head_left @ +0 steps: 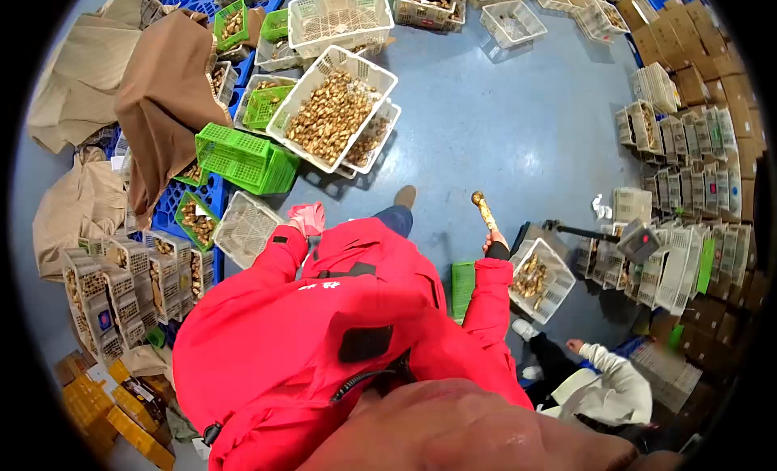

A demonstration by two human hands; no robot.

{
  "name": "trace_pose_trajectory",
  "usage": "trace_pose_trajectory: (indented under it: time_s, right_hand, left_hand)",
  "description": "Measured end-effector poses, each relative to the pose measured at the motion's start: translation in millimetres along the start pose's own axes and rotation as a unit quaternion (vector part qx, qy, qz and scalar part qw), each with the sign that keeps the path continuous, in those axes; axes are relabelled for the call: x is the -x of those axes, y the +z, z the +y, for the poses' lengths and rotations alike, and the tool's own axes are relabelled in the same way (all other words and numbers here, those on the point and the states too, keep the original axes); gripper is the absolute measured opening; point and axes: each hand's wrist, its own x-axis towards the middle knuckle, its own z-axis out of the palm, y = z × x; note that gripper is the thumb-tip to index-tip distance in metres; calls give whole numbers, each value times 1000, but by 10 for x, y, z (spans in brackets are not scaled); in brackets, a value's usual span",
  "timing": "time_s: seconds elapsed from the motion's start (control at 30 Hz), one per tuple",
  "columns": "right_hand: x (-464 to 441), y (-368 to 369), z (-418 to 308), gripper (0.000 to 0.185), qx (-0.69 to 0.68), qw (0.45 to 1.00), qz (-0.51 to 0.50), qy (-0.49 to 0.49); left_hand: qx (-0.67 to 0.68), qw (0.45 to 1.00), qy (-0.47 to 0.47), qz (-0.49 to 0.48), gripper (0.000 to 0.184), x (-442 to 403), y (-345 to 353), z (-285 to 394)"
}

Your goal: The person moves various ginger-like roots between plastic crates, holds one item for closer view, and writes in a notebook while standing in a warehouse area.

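Observation:
My right hand (496, 242) is closed around the lower end of a long-stemmed mushroom (486, 212), whose brown knobbed cap points away from me. My left hand (307, 218) shows as bright pink, covered by a glove or cloth; its fingers cannot be made out. Near that hand stands a white plastic crate (248, 231). Farther forward, a white crate (279, 125) heaped with small brown mushrooms (332, 115) rests on other crates. To the right of my right sleeve, a scale-like stand carries a white basket (553, 297) with a few mushrooms (529, 277) in it.
Green baskets (247, 159) and blue pallets (180, 204) line the left, beside brown cloths (166, 99). Crate stacks (680, 188) and cardboard boxes (688, 42) stand at right. A person in a white top (611, 386) is at lower right. A dark pole (587, 231) holds a display (639, 243).

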Motion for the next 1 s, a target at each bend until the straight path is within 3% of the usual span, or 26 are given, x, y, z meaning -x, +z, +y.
trace_pose_trajectory:
  time_s: [0.07,0.1,0.13,0.17,0.2,0.27,0.33,0.4,0.43,0.47,0.5,0.6,0.63,0.67,0.7,0.8,0.9,0.93,1.0]
  right_hand:
    - [-443,145,-581,26,10,998,30,48]
    - [-514,97,-762,26,-29,999,-8,-19]
    - [-544,25,-904,26,-68,993,-46,-80]
    - [-660,42,-1137,26,-5,999,-8,-47]
    - [-678,46,-1409,27,-10,998,-38,-46]
    - [-1276,-48,-1701,29,-26,983,-179,36]
    - [-1579,228,-2020,32,-5,996,-91,10]
    - [-2066,418,-2350,32,14,998,-54,3]
    - [-2223,565,-2582,30,30,999,-35,9]
    - [-2304,769,-2782,29,-1,999,-6,-50]
    - [-2507,915,-3021,26,32,999,-18,-35]
    - [-3242,1455,-3791,26,71,995,-65,12]
    - [-3287,1605,-4059,25,89,989,-114,-40]
    - [-3496,1896,-4461,26,159,982,-86,50]
    - [-3623,2203,-4900,26,107,984,-123,-66]
    - [-3998,3001,-5757,28,181,968,-162,-67]
    - [-4484,3868,-6301,28,258,940,-213,-68]
    - [-4586,4155,-6456,27,284,933,-212,-53]
    - [-4607,4554,-6676,24,202,941,-254,-91]
  left_hand:
    - [-8,1000,24,14,35,-737,-175,4]
    - [-144,984,103,-16,29,-923,-786,152]
    - [22,995,-94,10,26,-997,-1415,449]
    - [-8,997,-56,46,28,-1359,-1574,422]
    - [-75,994,-17,74,31,-1706,-1700,431]
    - [-232,965,29,122,36,-2331,-2169,426]
    - [-469,866,80,153,43,-2961,-2611,450]
    - [-710,670,129,178,50,-3552,-2958,475]
    - [-517,840,75,146,57,-3664,-3306,619]
    - [-289,945,17,151,64,-3762,-3680,772]
    - [-213,967,-6,141,61,-3925,-3714,744]
    - [-171,977,-43,120,50,-4325,-3610,510]
    - [-163,978,-58,115,46,-4359,-3539,419]
    - [-153,979,-72,116,43,-4360,-3482,342]
    - [-132,980,-90,121,39,-4376,-3454,319]
    - [-138,947,-124,262,30,-4287,-3555,350]
    - [-173,868,-155,440,23,-4500,-3741,259]
    - [-157,885,-167,404,23,-4603,-3656,175]
    - [-100,950,-181,233,23,-4903,-3472,-58]
